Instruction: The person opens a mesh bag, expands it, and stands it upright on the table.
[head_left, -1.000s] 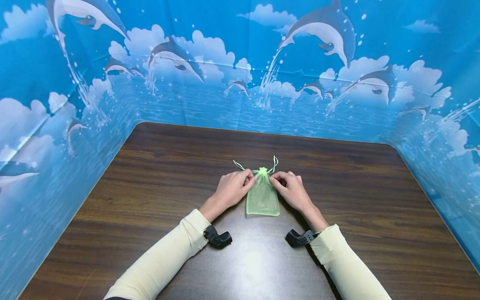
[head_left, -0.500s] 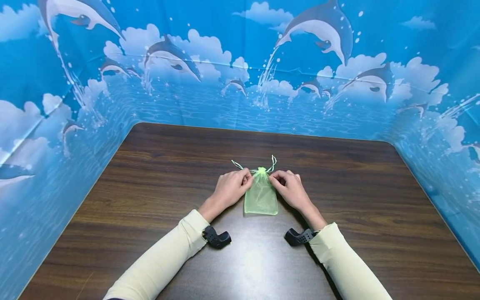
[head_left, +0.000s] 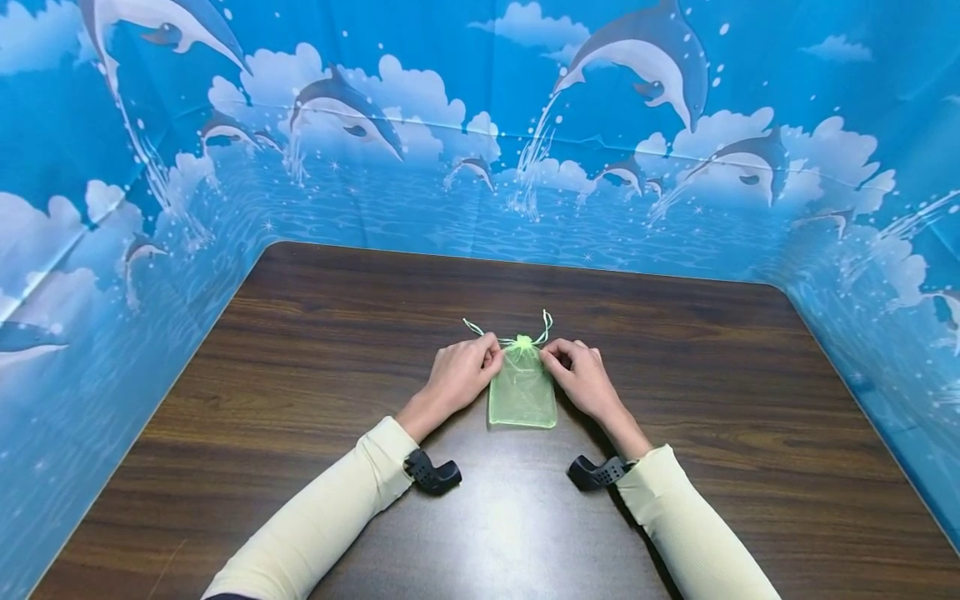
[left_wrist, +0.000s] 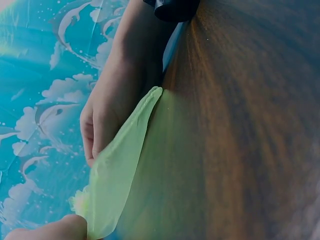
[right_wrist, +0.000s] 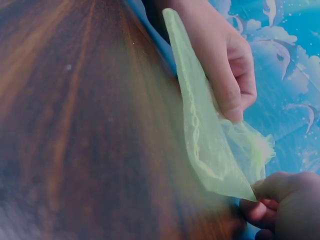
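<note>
A small sheer green drawstring pouch (head_left: pixel 522 392) is in the middle of the head view, its neck gathered and its two cord loops spread toward the far side. My left hand (head_left: pixel 463 369) pinches the pouch's left edge just below the neck. On the opposite edge, my right hand (head_left: pixel 585 379) pinches the fabric between thumb and fingers. From the right wrist view, the pouch (right_wrist: pixel 205 135) looks tilted between both hands, with a seam along its edge. In the left wrist view the pouch (left_wrist: pixel 117 175) partly hides the right hand (left_wrist: pixel 112 100).
The dark wooden table (head_left: pixel 337 308) extends around the pouch on all sides. A blue dolphin-print curtain (head_left: pixel 420 200) encloses its back and sides. Black wrist cameras (head_left: pixel 433 472) jut inward from both cream sleeves (head_left: pixel 315 517).
Both hands keep their hold on the pouch, which stays in nearly the same place. The whole head view has shifted slightly.
</note>
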